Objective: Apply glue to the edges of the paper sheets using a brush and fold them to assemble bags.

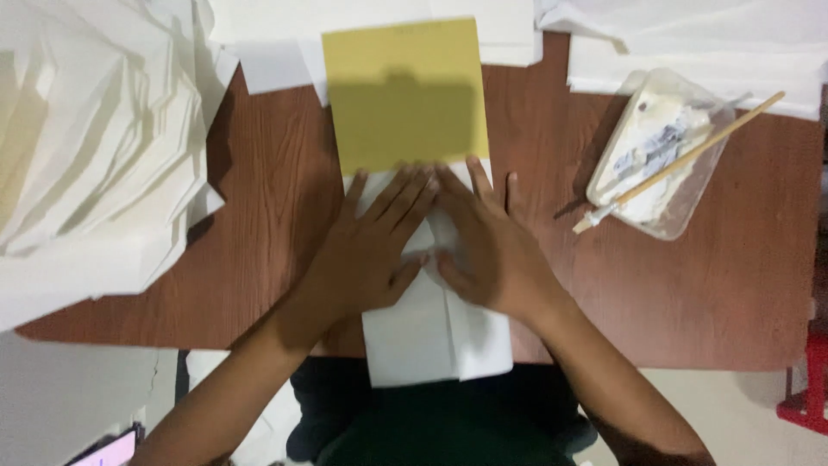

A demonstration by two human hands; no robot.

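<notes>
We have both hands flat on a folded white paper (435, 332) that lies in the middle of the brown wooden table (259, 259), its lower edge hanging just over the near rim. Our left hand (371, 250) presses down with fingers spread and pointing up toward the yellow card (405, 95); our right hand (487, 250) lies just beside it, fingers fanned, the two hands touching at the fingertips. Neither hand grasps anything: both are open, palms down, bearing on the paper. The yellow card lies over the top end of the white paper, and our fingertips reach its lower edge.

We judge the step in hand to be smoothing or creasing the folded paper against the card, perhaps forming an envelope or sleeve. The next move seems to call for even pressure along the fold, and for keeping the card square to the paper so that the edges stay aligned.

To the right, well apart from the hands, a clear tray (660, 155) holds white paste, and a brush (681, 160) with a wooden handle rests across it. A big stack of white sheets (95, 155) fills the left side, and more sheets (690, 43) lie along the far edge. The light is dim and the picture soft, so the paper's flaps are hard to trace. Below the table we see a pale floor.
</notes>
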